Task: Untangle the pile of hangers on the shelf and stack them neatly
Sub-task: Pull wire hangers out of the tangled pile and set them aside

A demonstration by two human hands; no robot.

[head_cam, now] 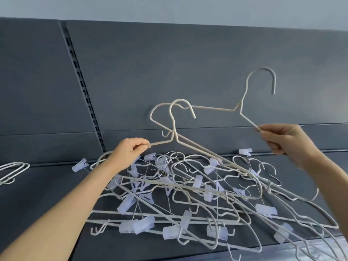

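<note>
Your left hand (128, 153) pinches the shoulder tip of one white hanger (172, 127). Your right hand (284, 138) pinches the arm of a 2nd hanger (211, 108), raised over the pile (188, 194) on the shelf (47, 194). Its other arm looks threaded thru the left one's hook, so hold left steady & slide it rightward, not up. A small stack (13, 170) lies at the left edge.

This looks like a shop, probably a clothing store. It has dark grey retail shelving with flat back panels (169, 63) and a slotted upright strip (83, 87). A deep shelf (47, 185) carries a heap of white wire hangers (188, 194) with clear plastic clips (144, 224).
</note>
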